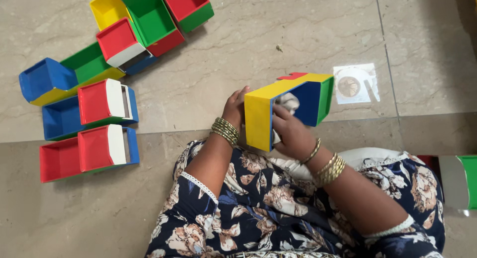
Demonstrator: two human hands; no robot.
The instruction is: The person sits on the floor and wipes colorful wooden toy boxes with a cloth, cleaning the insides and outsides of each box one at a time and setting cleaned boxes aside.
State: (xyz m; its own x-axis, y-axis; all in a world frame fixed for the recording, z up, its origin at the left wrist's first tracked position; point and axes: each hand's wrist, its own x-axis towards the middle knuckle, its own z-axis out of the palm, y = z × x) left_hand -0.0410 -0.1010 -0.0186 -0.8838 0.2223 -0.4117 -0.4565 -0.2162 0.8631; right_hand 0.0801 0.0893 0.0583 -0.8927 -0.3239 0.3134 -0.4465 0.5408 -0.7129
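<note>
Yellow, blue and green plastic all on one piece: that's the open-sided box (290, 109) the person is holding up over their lap, just above the beige marble floor (248, 44). The left hand (234, 108) is wrapped around the yellow end of it, grip closed on the edge. The right hand (293, 134) is reaching into the blue inside of the box with a scrunched white cloth (288, 103), fingers closed around the cloth and pressing it against the inner wall. Both wrists have gold bangles, and the lap is covered by a dark blue floral dress. Off to the left on the floor there's a whole bunch of similar colourful plastic boxes (99, 99) in red, blue, green, yellow and white, some touching each other, all well apart from the hands. A small square white printed card (356, 84) lies on the floor just beyond the held box.
</note>
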